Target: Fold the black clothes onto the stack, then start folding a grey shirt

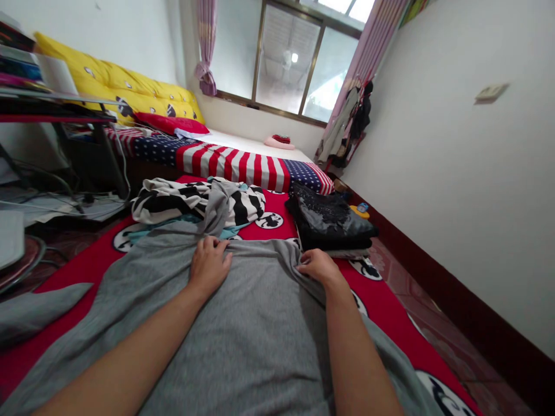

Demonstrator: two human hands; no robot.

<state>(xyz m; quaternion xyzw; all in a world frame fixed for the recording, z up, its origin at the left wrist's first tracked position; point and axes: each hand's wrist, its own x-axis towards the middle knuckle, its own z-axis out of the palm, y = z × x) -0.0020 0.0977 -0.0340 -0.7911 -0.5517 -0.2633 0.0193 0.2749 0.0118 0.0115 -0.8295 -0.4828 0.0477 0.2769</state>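
Observation:
A grey garment (255, 329) lies spread over a red blanket with black-and-white cartoon prints (381, 306). My left hand (210, 266) rests palm down on the garment's far edge with the fingers loosely spread. Further right, my right hand (318, 267) pinches a fold of the same grey cloth near its far right corner. Just beyond the hands lies a crumpled black-and-white striped garment (182, 201). A stack of folded dark clothes (332, 222) sits to the right of it.
A bed with a stars-and-stripes cover (234, 162) and yellow pillows (130, 86) stands behind. A dark desk (65, 115) with cables is at the left. A white wall (455, 173) runs along the right, with clothes hanging (351, 124) by the window.

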